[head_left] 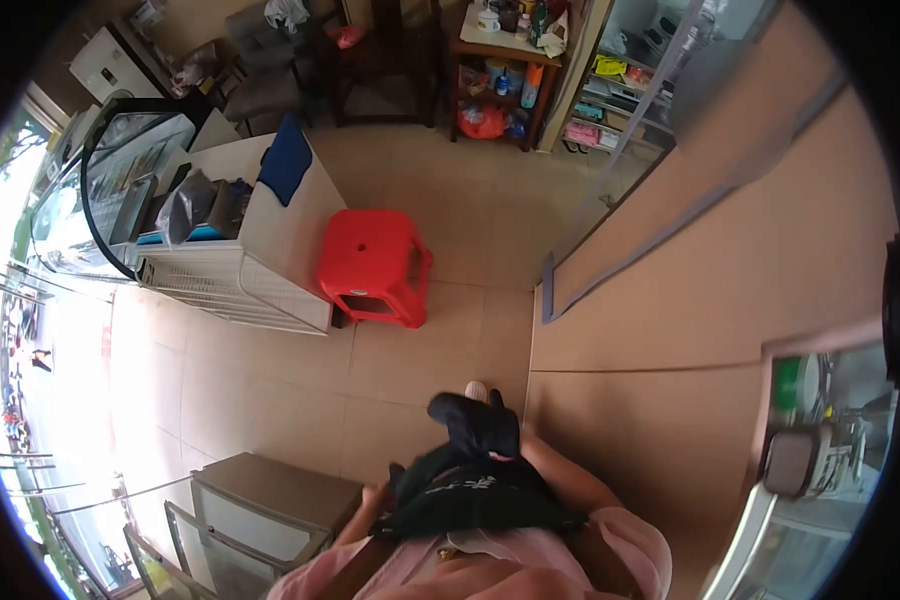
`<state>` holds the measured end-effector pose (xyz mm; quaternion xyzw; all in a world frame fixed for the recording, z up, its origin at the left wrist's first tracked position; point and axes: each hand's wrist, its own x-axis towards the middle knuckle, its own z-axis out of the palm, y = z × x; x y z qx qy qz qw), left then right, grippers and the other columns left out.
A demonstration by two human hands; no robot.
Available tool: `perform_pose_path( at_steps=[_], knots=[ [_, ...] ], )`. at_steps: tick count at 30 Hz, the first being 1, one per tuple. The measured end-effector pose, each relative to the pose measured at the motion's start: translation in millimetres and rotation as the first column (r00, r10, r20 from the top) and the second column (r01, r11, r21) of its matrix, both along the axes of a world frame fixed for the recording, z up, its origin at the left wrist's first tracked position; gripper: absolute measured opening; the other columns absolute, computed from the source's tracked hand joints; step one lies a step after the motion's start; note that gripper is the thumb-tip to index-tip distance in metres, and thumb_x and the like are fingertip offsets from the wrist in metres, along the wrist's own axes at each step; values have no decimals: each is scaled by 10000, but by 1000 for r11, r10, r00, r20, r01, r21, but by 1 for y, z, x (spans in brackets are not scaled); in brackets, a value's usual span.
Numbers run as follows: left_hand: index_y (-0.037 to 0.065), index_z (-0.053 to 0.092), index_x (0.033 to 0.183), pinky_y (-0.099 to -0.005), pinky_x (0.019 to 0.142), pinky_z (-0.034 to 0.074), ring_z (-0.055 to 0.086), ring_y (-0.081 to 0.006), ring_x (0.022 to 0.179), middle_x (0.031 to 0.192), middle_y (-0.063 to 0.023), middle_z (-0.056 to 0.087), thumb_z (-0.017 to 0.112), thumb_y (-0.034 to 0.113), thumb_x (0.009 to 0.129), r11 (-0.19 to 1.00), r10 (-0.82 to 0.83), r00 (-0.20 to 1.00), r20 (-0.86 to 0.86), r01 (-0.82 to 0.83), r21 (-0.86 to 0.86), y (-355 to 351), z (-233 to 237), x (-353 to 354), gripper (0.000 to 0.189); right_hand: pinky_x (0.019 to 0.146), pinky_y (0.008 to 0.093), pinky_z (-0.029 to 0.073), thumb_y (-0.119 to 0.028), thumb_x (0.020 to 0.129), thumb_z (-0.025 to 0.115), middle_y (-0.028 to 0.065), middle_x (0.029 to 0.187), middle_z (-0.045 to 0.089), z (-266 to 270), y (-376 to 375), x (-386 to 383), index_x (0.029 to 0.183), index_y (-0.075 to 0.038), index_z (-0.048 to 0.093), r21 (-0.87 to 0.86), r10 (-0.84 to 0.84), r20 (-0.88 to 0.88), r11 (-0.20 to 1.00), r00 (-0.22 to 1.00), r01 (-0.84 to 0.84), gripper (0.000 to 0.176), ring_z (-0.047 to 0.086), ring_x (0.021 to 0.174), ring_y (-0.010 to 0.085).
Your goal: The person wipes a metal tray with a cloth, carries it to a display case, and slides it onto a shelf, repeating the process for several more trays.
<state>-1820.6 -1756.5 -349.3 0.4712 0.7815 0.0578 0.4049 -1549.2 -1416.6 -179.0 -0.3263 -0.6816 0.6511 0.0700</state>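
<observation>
My right hand (482,432) is in front of my body, covered by dark navy cloth that looks like a loose glove; its fingers do not show clearly. A dark green apron (475,492) with white lettering hangs just below it. My left hand (396,475) is low at the apron's left edge, mostly hidden, with something dark over it. I cannot tell whether either hand grips anything. Beyond my right hand, a light shoe tip (477,388) shows on the floor.
A red plastic stool (370,255) stands ahead, beside a white counter with a glass case (120,190). A brown-topped cabinet (280,485) is at lower left. Along the right runs a tan panel (660,290). A wooden shelf (505,45) holds several items at the back.
</observation>
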Motion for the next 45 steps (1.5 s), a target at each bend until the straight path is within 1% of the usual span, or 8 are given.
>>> perform_pose_path(
  at_steps=[3, 8, 14, 16, 19, 30, 40, 45],
  knots=[
    [10, 571, 968, -348, 604, 522, 635, -240, 694, 774, -105, 630, 617, 303, 793, 539, 818, 389, 423, -775, -331, 141, -19, -39, 345, 797, 301, 464, -162, 842, 533, 77, 975, 610, 22, 84, -2, 1019, -50, 589, 14, 0, -44, 1000, 999, 1, 217, 581, 900, 188],
    [-35, 504, 1025, -317, 530, 514, 594, -215, 631, 794, -125, 573, 615, 264, 841, 287, 853, 141, 503, -931, -227, 361, 17, -90, 368, 791, 294, 460, -129, 823, 552, 73, 958, 612, 36, 198, -14, 993, -44, 596, -54, -51, -199, 998, 979, 41, 195, 581, 896, 172],
    [-2, 501, 1023, -316, 490, 499, 577, -185, 592, 791, -97, 557, 623, 284, 839, 445, 807, 290, 513, -871, -207, 521, 2, -127, 361, 784, 286, 456, -90, 801, 575, 68, 938, 614, 51, 319, -29, 962, -37, 604, -75, -134, -364, 991, 922, 114, 172, 581, 891, 152],
    [40, 513, 1034, -324, 491, 500, 571, -179, 592, 798, -93, 555, 631, 303, 828, 470, 709, 40, 704, -771, -430, 544, -55, -153, 354, 763, 315, 460, -34, 709, 576, 86, 868, 577, 62, 382, -39, 836, -8, 589, 159, 7, -236, 987, 972, 31, 130, 574, 856, 191],
    [156, 456, 1075, -344, 463, 430, 458, -195, 517, 691, -79, 463, 525, 146, 833, 460, 785, 234, 574, -840, -286, 634, -20, -142, 252, 738, 322, 452, -3, 639, 570, 98, 822, 555, 91, 486, -57, 791, 15, 571, 499, 1, -226, 859, 974, 115, 153, 573, 825, 232],
    [35, 556, 948, -283, 576, 495, 597, -158, 693, 789, -73, 598, 555, 212, 849, 959, 241, 759, 605, -283, -27, 1139, 86, -43, 203, 758, 327, 453, -34, 607, 623, 134, 925, 594, 178, 711, 14, 929, -6, 587, -40, -803, -551, 298, 228, 954, 325, 591, 859, 256],
    [20, 490, 1070, -316, 663, 514, 614, -192, 776, 923, -99, 603, 496, 198, 906, 898, -300, 621, 724, 439, -4, 1452, 190, 241, 242, 768, 329, 449, -43, 622, 616, 136, 936, 591, 169, 894, 144, 935, -8, 584, -84, -823, -565, -15, -59, 996, 317, 586, 870, 259],
    [69, 566, 928, -302, 620, 507, 600, -163, 699, 825, -61, 617, 562, 229, 868, 986, 107, 658, 746, 28, -165, 1542, 151, 232, 171, 773, 330, 447, -48, 629, 612, 136, 941, 589, 175, 944, 214, 938, -8, 583, -90, -835, -517, -163, -186, 983, 313, 583, 875, 260]
  ],
)
